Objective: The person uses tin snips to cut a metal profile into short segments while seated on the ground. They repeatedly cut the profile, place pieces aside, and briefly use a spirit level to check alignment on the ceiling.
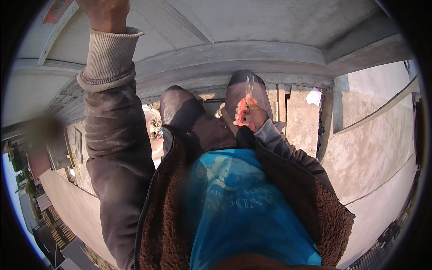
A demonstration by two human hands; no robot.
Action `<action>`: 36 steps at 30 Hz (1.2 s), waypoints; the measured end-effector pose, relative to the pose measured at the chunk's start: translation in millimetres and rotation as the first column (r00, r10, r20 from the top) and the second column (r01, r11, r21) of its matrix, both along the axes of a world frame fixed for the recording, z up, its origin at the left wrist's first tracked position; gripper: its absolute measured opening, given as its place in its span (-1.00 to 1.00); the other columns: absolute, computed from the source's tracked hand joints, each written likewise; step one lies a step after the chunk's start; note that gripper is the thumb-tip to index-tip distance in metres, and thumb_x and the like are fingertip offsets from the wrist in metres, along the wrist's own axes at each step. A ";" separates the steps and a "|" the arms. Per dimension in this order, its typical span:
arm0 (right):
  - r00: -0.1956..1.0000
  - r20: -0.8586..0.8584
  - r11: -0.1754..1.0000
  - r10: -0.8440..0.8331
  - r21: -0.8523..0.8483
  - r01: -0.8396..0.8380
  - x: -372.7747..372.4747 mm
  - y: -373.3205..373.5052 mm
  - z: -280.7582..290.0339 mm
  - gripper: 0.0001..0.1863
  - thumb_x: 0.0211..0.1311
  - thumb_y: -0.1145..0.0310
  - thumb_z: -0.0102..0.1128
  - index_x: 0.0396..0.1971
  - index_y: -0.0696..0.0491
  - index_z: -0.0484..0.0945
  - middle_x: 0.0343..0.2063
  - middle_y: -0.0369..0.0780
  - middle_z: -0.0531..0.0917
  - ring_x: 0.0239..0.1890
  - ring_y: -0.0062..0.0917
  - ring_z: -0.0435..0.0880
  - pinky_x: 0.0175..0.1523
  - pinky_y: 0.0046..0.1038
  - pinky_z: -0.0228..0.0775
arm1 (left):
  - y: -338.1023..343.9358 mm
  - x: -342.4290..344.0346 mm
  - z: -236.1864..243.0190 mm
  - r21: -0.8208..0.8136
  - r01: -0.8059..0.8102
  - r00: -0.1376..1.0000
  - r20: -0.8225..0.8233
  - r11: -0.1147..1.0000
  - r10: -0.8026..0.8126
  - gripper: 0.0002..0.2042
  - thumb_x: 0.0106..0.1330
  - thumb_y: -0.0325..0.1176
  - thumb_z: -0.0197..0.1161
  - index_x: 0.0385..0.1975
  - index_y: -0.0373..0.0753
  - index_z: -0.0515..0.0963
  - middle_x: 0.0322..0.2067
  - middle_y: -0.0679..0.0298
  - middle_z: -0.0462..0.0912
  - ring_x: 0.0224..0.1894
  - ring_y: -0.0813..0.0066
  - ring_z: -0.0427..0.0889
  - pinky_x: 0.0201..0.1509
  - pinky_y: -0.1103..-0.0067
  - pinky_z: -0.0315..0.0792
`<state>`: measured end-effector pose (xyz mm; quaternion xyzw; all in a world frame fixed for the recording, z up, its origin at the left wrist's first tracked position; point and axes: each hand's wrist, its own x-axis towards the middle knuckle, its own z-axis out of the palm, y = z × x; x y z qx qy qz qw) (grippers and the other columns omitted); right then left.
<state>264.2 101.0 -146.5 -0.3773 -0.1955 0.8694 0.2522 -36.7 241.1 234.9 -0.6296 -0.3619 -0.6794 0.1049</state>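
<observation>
Around one shirt [243,202] lies one jacket [164,225] with two sleeves [112,121] [308,162], and beyond the shirt are two hands [107,14] [257,118], two knees [177,101] [238,87], one tool [243,109] with two prongs [248,84], and one scrap [313,96].

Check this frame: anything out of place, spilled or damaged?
A loose white scrap, perhaps litter, lies on the pale surface right of the right hand, which holds a red-handled tool. A blurred dark smudge at left may be lens dirt. No clear spill or damage.

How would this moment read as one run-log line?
left hand: partly out of frame, grip unclear | right hand: grip closed on red-handled two-pronged tool, prongs apart | ahead: grey wall
</observation>
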 end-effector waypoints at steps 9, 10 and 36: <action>0.998 -0.061 1.000 -0.023 0.014 0.024 13.4 1.0 -6.2 -0.42 0.44 -0.32 -0.06 -0.21 -0.02 0.49 -0.42 -0.25 0.59 -0.38 -0.40 0.68 -0.21 -0.19 0.69 | 37.7 62.8 -79.5 -0.098 -0.106 0.992 0.062 0.990 0.113 -0.48 0.53 -0.23 0.13 0.30 -0.47 0.26 0.16 -0.15 0.49 0.24 0.08 0.46 0.33 0.37 0.27; 0.998 -0.064 1.000 -0.023 0.009 0.023 13.0 0.9 -6.6 -0.42 0.44 -0.31 -0.06 -0.21 -0.02 0.49 -0.42 -0.25 0.59 -0.38 -0.40 0.68 -0.21 -0.19 0.69 | 36.6 65.0 -82.2 -0.154 -0.102 0.989 0.087 0.983 0.116 -0.48 0.53 -0.23 0.14 0.30 -0.47 0.25 0.16 -0.15 0.48 0.24 0.08 0.46 0.33 0.37 0.27; 0.994 0.037 0.993 -0.103 -0.054 0.105 7.5 -1.1 -4.6 -0.38 0.37 -0.35 0.02 -0.16 0.00 0.49 -0.40 -0.24 0.57 -0.33 -0.35 0.66 -0.22 -0.07 0.66 | 53.3 73.1 -113.0 -0.041 -0.397 0.917 -0.053 0.917 0.395 -0.51 0.48 -0.33 0.19 0.23 -0.41 0.14 -0.03 -0.09 0.43 -0.01 0.06 0.59 0.04 0.26 0.50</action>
